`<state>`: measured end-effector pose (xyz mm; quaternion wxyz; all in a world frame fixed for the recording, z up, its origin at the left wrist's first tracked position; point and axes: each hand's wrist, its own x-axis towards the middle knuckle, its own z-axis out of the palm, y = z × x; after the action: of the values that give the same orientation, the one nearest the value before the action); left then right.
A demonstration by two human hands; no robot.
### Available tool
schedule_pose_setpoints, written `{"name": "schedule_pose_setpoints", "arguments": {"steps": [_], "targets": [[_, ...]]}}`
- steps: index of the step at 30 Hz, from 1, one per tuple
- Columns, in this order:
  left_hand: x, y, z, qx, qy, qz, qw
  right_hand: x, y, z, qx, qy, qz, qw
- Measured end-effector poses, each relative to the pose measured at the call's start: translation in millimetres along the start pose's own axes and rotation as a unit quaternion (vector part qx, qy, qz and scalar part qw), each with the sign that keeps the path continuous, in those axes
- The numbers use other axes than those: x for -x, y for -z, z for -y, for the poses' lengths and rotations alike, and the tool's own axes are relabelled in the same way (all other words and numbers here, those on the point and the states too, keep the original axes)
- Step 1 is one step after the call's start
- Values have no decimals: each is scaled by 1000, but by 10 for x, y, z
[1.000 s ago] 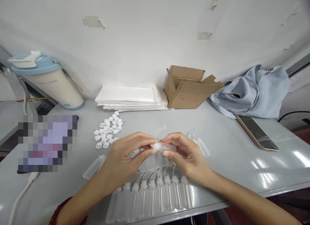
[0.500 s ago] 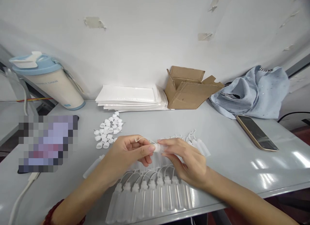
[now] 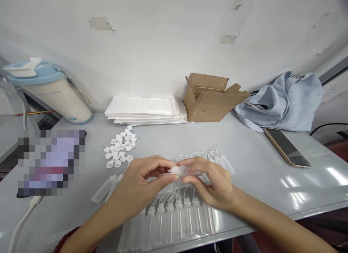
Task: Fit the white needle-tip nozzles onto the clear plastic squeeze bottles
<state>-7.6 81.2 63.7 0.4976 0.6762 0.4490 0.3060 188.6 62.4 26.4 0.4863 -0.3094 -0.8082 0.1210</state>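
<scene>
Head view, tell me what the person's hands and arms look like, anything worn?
The left hand and right hand are ungloved, with no ring or watch visible. A dark red band, perhaps a bracelet or cuff, circles the left arm. No sleeve shows on the right arm.

right: bare tabletop (image 3: 251, 155) to phone (image 3: 288, 147) | front: bottle row (image 3: 169, 225) blocks | left: cap pile (image 3: 118, 147) | rear: cardboard box (image 3: 210, 107)
</scene>
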Motion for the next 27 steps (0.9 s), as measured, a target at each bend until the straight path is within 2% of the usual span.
{"name": "schedule_pose_setpoints", "arguments": {"steps": [5,10,13,16,19,23,25,27], "targets": [[11,-19,-36,-1,36,-1,999,-28,34,28,21,-54,33,998],[3,18,-20,58,99,48,992,-16,7,-31,24,8,60,998],[-6,31,0,67,99,83,989,-8,7,-30,14,19,77,997],[0,15,7,16,11,44,999,-24,38,29,-24,-64,89,994],[14,-8,15,-34,-80,7,996,-59,68,94,-109,-177,100,973],[25,-8,31,-53,-66,21,996,-91,80,112,-248,-285,130,917],[25,2,26,-41,-46,34,998,-91,86,98,-238,-276,139,921],[22,9,11,-24,-27,45,998,-84,93,81,-176,-233,139,946]]}}
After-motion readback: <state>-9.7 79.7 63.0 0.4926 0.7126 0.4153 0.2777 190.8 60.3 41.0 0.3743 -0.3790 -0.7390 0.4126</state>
